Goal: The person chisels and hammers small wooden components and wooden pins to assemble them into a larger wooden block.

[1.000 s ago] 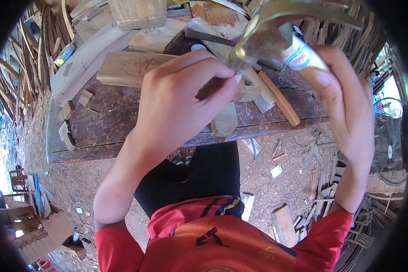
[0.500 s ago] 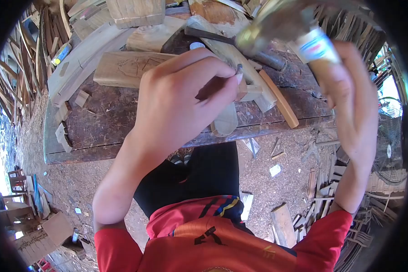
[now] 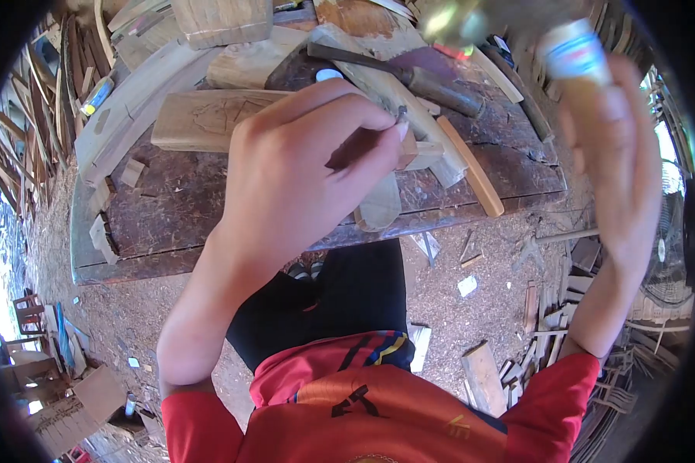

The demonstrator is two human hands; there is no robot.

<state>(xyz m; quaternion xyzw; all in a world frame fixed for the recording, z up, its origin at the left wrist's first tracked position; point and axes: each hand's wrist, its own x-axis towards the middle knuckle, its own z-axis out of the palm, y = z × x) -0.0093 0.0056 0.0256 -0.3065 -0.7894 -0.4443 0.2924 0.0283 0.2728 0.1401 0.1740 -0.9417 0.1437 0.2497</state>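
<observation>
My left hand (image 3: 286,154) is closed in a pinch, and the grey metal tip of what looks like a nail (image 3: 402,114) stands out between thumb and forefinger. It is over a joint of pale wooden pieces (image 3: 425,157), whose contact with the nail is hidden by my fingers. Raised at the upper right, my right hand (image 3: 614,131) grips a hammer (image 3: 575,55) by its handle, which has a white and blue wrapping; its head is smeared by motion. A chisel (image 3: 444,91) with a wooden handle lies beyond my left hand.
On the dark worktable (image 3: 177,224) lie a wooden block (image 3: 197,119), a brown wood strip (image 3: 475,170), and several offcuts. Wood pieces (image 3: 483,378) and shavings cover parts of the floor. A fan (image 3: 664,255) stands at the right.
My right hand and the hammer have moved up and to the right, away from the left hand. The left hand keeps its pinch on the nail.
</observation>
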